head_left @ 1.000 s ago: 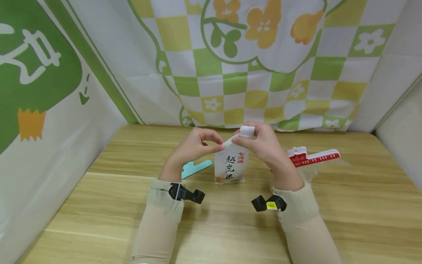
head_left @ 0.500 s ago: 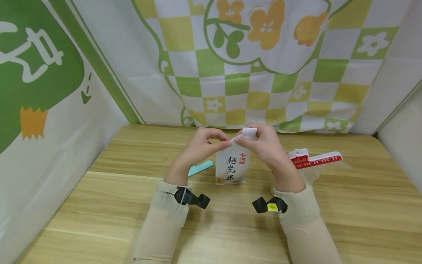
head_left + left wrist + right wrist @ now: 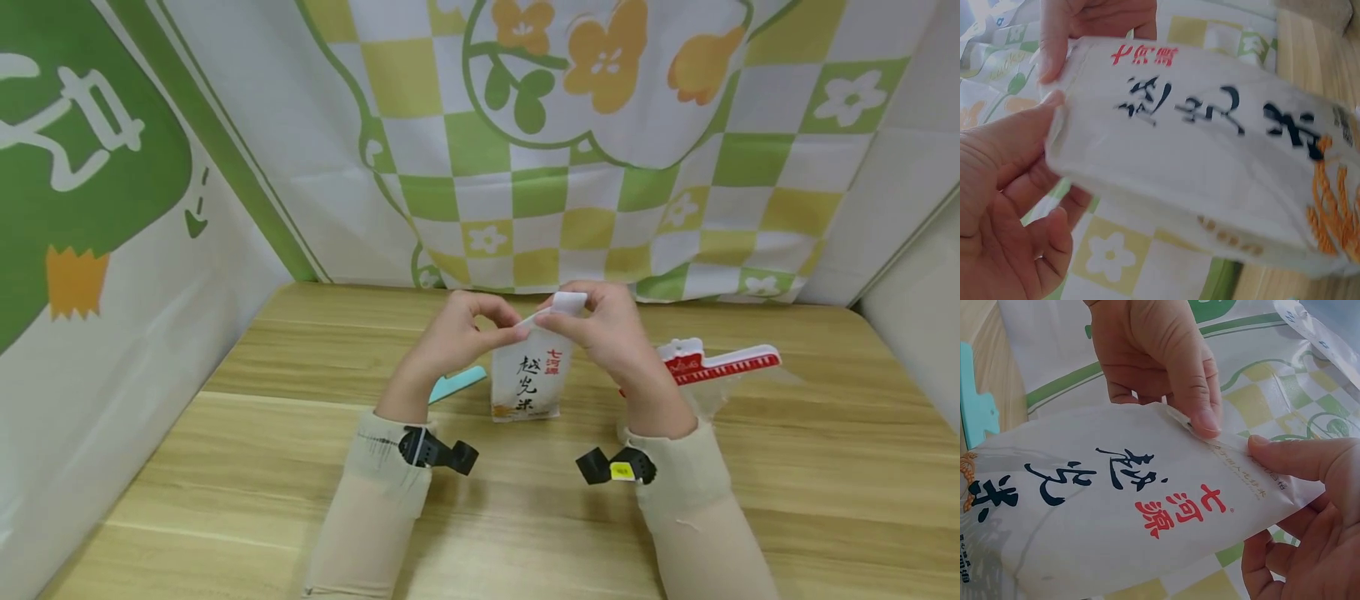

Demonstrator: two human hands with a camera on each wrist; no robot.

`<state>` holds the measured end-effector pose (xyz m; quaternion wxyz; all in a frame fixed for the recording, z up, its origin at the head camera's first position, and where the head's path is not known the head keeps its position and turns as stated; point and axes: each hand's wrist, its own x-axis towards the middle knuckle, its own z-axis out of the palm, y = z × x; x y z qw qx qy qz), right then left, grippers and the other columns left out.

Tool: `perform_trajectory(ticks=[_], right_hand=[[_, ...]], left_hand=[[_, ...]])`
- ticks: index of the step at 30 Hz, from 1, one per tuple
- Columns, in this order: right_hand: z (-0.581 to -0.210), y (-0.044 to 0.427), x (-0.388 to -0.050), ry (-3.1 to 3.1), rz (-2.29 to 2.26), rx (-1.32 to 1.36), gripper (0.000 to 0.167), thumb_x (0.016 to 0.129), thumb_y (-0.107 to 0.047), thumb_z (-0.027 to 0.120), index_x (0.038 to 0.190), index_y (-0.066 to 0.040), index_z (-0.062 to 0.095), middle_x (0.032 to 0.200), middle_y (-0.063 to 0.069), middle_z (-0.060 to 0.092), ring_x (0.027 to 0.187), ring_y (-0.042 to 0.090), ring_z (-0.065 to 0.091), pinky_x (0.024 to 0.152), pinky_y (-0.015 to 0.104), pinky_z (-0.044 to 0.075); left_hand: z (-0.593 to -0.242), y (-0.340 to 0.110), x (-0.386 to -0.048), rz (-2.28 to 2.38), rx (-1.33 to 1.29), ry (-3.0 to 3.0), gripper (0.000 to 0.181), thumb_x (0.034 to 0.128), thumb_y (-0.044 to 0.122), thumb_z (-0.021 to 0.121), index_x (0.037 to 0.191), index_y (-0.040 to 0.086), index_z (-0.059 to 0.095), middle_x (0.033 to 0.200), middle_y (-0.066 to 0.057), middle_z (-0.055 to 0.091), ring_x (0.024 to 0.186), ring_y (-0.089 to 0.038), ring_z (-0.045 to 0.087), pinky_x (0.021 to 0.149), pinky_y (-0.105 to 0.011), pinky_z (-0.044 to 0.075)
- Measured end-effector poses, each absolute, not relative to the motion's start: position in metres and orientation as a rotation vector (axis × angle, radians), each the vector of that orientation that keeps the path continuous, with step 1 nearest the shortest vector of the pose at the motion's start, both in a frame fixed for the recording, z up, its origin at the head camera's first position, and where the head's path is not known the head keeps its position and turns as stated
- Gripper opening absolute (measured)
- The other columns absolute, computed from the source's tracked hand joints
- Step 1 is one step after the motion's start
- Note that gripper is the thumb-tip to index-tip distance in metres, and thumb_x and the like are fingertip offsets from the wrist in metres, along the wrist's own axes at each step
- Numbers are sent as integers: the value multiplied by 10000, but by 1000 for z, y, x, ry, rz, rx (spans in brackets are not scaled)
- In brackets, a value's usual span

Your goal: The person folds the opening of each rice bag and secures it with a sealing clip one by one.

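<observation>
Reading 七河源 in red on the white bag [image 3: 527, 379], with 越光米 running beneath in large black brush strokes. Bearing white lettering, too small to read, on the red and white clip [image 3: 723, 364], and showing big white strokes, cut off by the edge of the head view, on the green panel [image 3: 131, 187]. Standing upright and well filled out near the middle of the table [image 3: 225, 483], between both hands, leaving contact between base and wood hard to tell. Pinching the top edge between thumb and fingers with the left hand [image 3: 461, 335]; pinching just beside, with a narrow flap rising above the thumb, with the right hand [image 3: 603, 323]. Lying behind the left forearm, partly hidden: the teal clip [image 3: 459, 384]. Lying beyond the right wrist: the red clip, over clear plastic [image 3: 707, 402]. Showing only in the left wrist view: brown marks on the bag's side panel, plus orange grain ears drawn large near the base. Revealing only in the right wrist view: a faint gold line of small characters along the top, partly blurred, and a tiny ® by the red name.
</observation>
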<state>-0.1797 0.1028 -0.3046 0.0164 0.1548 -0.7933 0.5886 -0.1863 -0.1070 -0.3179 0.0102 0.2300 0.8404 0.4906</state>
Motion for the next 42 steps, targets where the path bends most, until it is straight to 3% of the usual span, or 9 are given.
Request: perform_trajectory(ticks=[5, 15, 26, 42], right_hand=[[-305, 104, -181, -2467, 1833, 442, 164, 856, -92, 761, 949, 39, 730, 862, 102, 717, 748, 127, 637, 679, 255, 549], [-310, 97, -181, -2418, 1909, 471, 175, 867, -57, 748, 987, 63, 704, 874, 92, 719, 765, 134, 627, 681, 261, 544], [-316, 90, -178, -2410, 1768, 244, 205, 820, -104, 807, 930, 46, 720, 860, 117, 695, 719, 101, 553, 601, 207, 494], [-313, 94, -176, -2424, 1742, 361, 162, 850, -66, 774, 932, 38, 682, 895, 145, 657, 734, 129, 594, 613, 224, 530]], left_hand=[[-320, -113, -189, 1444, 722, 2657, 101, 869, 176, 778, 882, 78, 759, 856, -38, 733, 886, -172, 617, 828, -349, 477], [-326, -120, -195, 1521, 659, 2604, 102, 856, 162, 788, 861, 64, 758, 828, -46, 719, 765, -164, 585, 700, -303, 488], [-327, -115, -192, 1626, 560, 2572, 76, 839, 102, 794, 813, 36, 764, 748, -38, 676, 630, -136, 483, 599, -238, 428], [-320, -112, -190, 1556, 561, 2647, 90, 850, 135, 789, 810, 63, 753, 751, -31, 656, 662, -152, 500, 620, -255, 430]])
